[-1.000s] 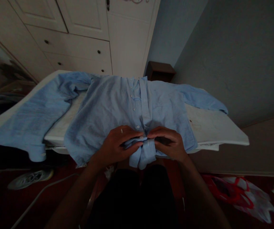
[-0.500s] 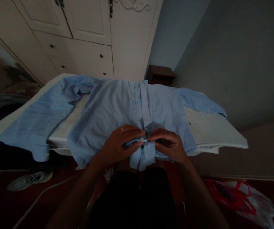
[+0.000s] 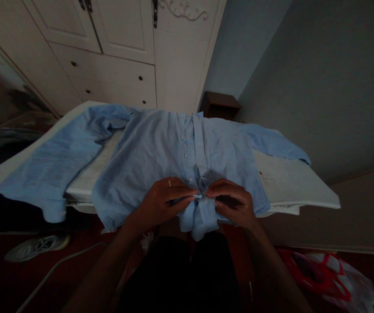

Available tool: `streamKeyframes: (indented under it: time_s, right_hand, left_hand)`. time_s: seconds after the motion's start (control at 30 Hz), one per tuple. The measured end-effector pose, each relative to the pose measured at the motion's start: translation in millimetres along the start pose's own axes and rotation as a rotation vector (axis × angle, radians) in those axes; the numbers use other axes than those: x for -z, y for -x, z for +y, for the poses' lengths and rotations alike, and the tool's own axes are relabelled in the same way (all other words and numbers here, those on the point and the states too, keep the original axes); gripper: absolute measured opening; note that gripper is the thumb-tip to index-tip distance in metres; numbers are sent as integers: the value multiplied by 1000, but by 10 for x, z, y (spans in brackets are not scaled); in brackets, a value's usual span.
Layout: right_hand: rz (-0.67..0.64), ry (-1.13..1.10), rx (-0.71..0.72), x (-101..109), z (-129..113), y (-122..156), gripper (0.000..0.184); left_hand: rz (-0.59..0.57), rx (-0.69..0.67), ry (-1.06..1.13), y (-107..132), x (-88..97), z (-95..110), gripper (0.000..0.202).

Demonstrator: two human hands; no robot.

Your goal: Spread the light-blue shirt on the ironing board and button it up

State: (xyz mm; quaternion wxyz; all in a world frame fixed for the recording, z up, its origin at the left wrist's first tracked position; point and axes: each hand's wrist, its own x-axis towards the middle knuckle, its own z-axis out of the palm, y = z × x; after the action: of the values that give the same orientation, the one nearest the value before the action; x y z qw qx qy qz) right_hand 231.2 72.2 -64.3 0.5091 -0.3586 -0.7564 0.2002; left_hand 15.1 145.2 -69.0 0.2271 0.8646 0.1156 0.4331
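A light blue button-up shirt (image 3: 150, 148) lies spread across a white-covered ironing board (image 3: 279, 178), its sleeves stretched out to both sides. The front is parted along the button strip, where several small pale buttons show. At the near hem, my left hand (image 3: 167, 200), with a ring on one finger, pinches the button-side edge. Close beside it, my right hand (image 3: 232, 201) pinches the other front edge. The fingertips of both hands nearly meet. Below them the strip ends (image 3: 204, 217) hang over the board's near edge. The button between the fingers is mostly hidden.
Beyond the board stands a cream wardrobe (image 3: 121, 82) with drawers, and a small brown box-like stand (image 3: 221, 104) by the wall. On the red floor are a shoe (image 3: 37, 248), a pale cord (image 3: 59, 271) and a red and white plastic bag (image 3: 330, 274).
Both hands remain at the hem, fingertips shifted slightly. The button seen earlier between the fingers is now mostly covered, and another button shows above the left hand. The view has tilted slightly.
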Motion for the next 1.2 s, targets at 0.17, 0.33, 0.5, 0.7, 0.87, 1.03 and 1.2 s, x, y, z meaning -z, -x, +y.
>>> streamKeyframes:
  time_s: [0.17, 0.33, 0.5, 0.7, 0.87, 1.03, 1.2]
  right_hand:
    - [7, 159, 66, -78, -34, 11, 17]
    - [-9, 288, 103, -145, -84, 46, 20]
    - [36, 384, 119, -140, -127, 83, 22]
    - [95, 575, 195, -161, -117, 175, 32]
    - [121, 621, 237, -200, -67, 209, 35]
    - [95, 562, 214, -206, -51, 184, 40]
    - [85, 547, 213, -222, -18, 188, 43]
  left_hand:
    - [44, -109, -83, 9, -54, -16, 17]
    - [-36, -157, -178, 31, -85, -19, 12]
    - [-66, -176, -259, 30, -92, 5, 12]
    - [-108, -180, -281, 19, -81, 26, 17]
    - [-159, -160, -318, 26, -83, 17, 15]
    - [-185, -134, -318, 37, -90, 12, 17]
    - [-126, -148, -245, 63, -87, -23, 14]
